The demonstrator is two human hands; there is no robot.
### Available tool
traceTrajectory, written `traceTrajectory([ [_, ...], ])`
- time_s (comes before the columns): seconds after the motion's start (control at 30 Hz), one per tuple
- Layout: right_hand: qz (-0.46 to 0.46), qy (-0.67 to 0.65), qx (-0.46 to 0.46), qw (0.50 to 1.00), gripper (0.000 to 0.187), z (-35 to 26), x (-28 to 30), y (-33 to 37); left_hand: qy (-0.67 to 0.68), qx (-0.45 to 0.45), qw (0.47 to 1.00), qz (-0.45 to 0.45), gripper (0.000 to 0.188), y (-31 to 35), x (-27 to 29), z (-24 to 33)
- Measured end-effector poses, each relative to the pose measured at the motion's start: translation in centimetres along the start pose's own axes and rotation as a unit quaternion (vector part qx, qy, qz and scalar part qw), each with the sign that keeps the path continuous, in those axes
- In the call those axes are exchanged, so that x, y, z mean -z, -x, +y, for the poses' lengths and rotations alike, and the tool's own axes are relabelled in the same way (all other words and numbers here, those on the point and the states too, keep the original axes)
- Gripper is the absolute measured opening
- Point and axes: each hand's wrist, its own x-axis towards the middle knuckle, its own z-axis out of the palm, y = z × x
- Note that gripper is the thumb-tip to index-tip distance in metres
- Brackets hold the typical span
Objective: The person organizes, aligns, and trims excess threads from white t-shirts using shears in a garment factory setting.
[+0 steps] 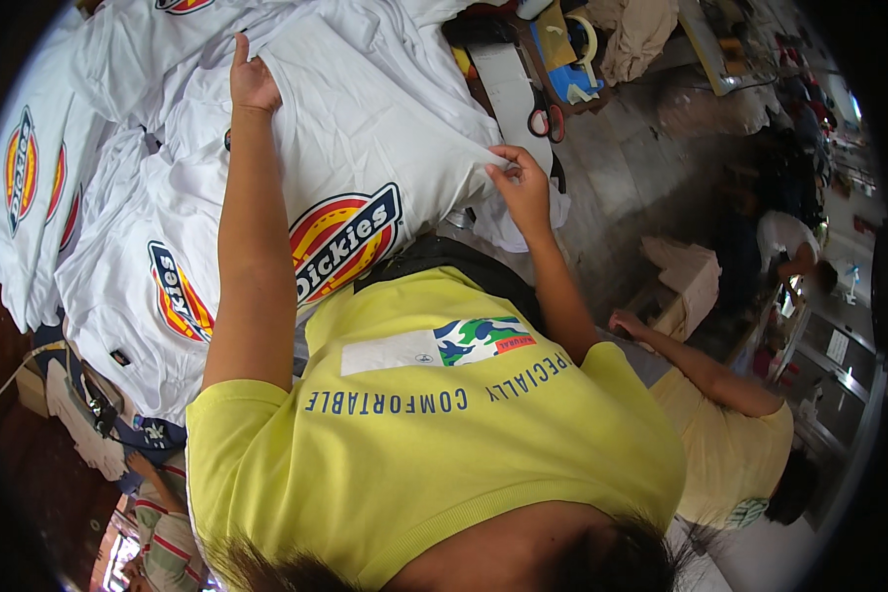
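A white T-shirt (365,109) with a large red, yellow and dark blue print lies spread in front of me, its near part reaching my waist. My right hand (523,189) pinches its right edge between thumb and fingers. At the shirt's far left edge is my left hand (256,83), its thumb stretched up and away from the cloth. The other fingers of that hand are partly hidden by the fabric. To the left, more white shirts (118,227) with the same print lie in a loose, rumpled heap.
Scissors (545,118) with red and black handles lie at the right beside a tape roll (584,44) and a blue item (567,81). A co-worker in a yellow top (725,444) sits at the right, near a box (683,281). Another person's sleeve (163,523) shows at lower left.
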Motion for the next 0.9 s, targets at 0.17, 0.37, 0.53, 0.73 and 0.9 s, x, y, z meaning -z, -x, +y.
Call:
traceTrajectory([
  [0.17, 0.016, 0.058, 0.0, 0.998, 0.031, 0.1, 0.4, 0.3, 0.102, 0.107, 0.965, -0.217, 0.079, -1.5, 3.5, 0.9],
  [0.37, -0.011, -0.031, -0.088, 0.996, 0.037, 1.4, 0.8, -0.2, 0.051, 0.064, 0.99, -0.112, 0.082, -1.0, 1.7, 0.3],
  [0.53, 0.014, -0.1, -0.103, 0.99, 0.035, 1.7, -0.1, -0.6, 0.147, 0.132, 0.94, -0.277, 0.081, -2.2, 4.1, 0.6],
  [0.73, 0.012, -0.083, -0.102, 0.991, 0.033, 2.8, -0.1, -0.8, 0.019, 0.014, 0.999, -0.043, 0.077, -0.7, 1.3, 0.2],
  [0.9, 0.047, -0.016, -0.104, 0.993, 0.032, 3.0, -0.2, -0.5, 0.122, 0.129, 0.951, -0.254, 0.073, -1.9, 3.8, 0.7],
])
